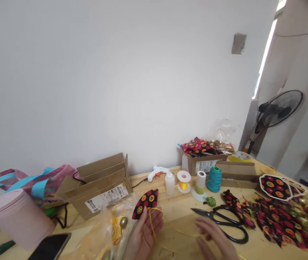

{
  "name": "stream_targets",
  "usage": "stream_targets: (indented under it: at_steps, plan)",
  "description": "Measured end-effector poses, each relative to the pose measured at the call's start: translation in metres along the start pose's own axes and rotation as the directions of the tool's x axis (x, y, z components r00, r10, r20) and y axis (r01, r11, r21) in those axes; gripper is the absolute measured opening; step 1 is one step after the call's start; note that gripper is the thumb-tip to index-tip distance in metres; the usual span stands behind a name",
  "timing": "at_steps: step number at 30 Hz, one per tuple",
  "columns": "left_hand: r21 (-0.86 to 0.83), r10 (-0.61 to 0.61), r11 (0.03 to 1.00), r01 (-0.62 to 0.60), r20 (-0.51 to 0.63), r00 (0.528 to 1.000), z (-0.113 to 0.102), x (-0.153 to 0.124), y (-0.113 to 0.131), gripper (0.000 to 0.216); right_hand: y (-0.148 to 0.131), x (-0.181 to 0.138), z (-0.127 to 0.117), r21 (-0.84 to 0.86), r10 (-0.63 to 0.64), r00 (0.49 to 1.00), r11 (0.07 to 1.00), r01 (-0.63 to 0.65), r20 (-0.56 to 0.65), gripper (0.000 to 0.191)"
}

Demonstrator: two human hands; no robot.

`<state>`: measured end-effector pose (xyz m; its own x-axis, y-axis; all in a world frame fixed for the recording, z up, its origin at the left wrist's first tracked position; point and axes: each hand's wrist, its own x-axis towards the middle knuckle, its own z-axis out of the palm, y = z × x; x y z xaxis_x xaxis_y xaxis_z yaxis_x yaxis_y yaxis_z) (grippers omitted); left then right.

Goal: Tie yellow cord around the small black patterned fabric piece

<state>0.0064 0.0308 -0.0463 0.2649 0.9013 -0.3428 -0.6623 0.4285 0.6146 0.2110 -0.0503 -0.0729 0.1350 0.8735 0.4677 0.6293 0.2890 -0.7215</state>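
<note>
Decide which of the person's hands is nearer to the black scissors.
Right. The right hand sits just beside the scissors; the left hand is farther left, by the patterned fabric piece.

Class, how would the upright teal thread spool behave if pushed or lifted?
The teal thread spool stands tall on a small base, so a high push would probably tip it. On its side, its round body would likely roll. The wound thread should grip well, not slip.

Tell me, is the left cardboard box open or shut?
Open: the top flaps of the cardboard box stand raised.
</note>
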Motion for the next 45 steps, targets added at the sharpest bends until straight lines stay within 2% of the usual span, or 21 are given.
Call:
stream_targets:
  at_steps: [1,3,5,7,9,12,15,19,25,30,34,37,40,42,45]
  plan:
    - [0.008,-0.006,1.0,0.006,0.006,1.0,0.0,0.0,0.0,0.017,-0.007,0.011,0.016,0.031,0.003,0.999,0.999,-0.004,0.05,0.026]
    - [0.032,-0.023,0.999,0.022,0.032,0.999,-0.001,-0.002,0.0,0.021,-0.017,0.029,0.043,0.084,0.032,0.998,0.996,-0.038,0.062,0.032]
    - [0.049,-0.041,0.998,0.038,0.065,0.997,0.0,-0.003,0.0,0.024,-0.024,0.04,0.063,0.205,0.053,0.981,0.975,-0.091,0.186,0.037]
    - [0.055,-0.054,0.997,0.05,0.075,0.996,0.002,-0.005,0.0,0.025,-0.028,0.043,0.074,0.307,0.023,0.94,0.942,-0.135,0.342,0.038]
    - [0.056,-0.062,0.997,0.057,0.076,0.995,0.006,-0.006,-0.002,0.023,-0.03,0.041,0.078,0.352,-0.017,0.899,0.923,-0.153,0.438,0.038]
    - [0.073,-0.016,0.997,0.012,0.057,0.998,0.013,-0.006,-0.007,0.018,-0.03,0.037,0.078,0.35,-0.031,0.874,0.922,-0.162,0.485,0.04]
    - [0.111,0.036,0.993,-0.034,-0.015,0.999,0.016,-0.003,-0.013,0.013,-0.027,0.038,0.08,0.276,0.044,0.855,0.937,-0.215,0.516,0.041]
    - [0.133,0.037,0.991,-0.029,-0.057,0.998,0.006,0.005,-0.021,0.017,-0.021,0.044,0.086,0.162,0.133,0.813,0.95,-0.268,0.567,0.036]
    - [0.119,0.062,0.991,-0.06,-0.015,0.998,0.0,0.008,-0.022,0.016,-0.022,0.042,0.085,0.065,0.158,0.802,0.969,-0.238,0.577,0.045]
    - [0.1,0.017,0.995,-0.024,0.066,0.998,0.007,0.001,-0.011,0.027,-0.03,0.042,0.075,0.072,0.131,0.812,0.975,-0.208,0.569,0.035]
    - [0.075,-0.03,0.997,0.03,0.004,1.0,0.007,0.002,-0.005,0.031,-0.04,0.041,0.066,0.153,0.094,0.822,0.964,-0.215,0.561,0.022]
    - [0.093,0.0,0.996,0.004,-0.043,0.999,0.006,0.002,-0.006,0.024,-0.042,0.039,0.061,0.272,0.093,0.807,0.914,-0.302,0.583,0.02]
    - [0.076,0.057,0.996,-0.051,-0.078,0.995,0.005,0.001,-0.009,0.012,-0.036,0.037,0.059,0.409,0.089,0.751,0.794,-0.45,0.654,0.028]
    - [0.061,0.065,0.996,-0.061,-0.051,0.997,0.003,0.001,-0.01,0.008,-0.029,0.037,0.059,0.469,0.085,0.719,0.705,-0.532,0.689,0.037]
    - [0.053,0.049,0.997,-0.05,0.01,0.999,0.0,0.001,-0.01,0.006,-0.022,0.038,0.059,0.514,0.14,0.736,0.629,-0.583,0.662,0.049]
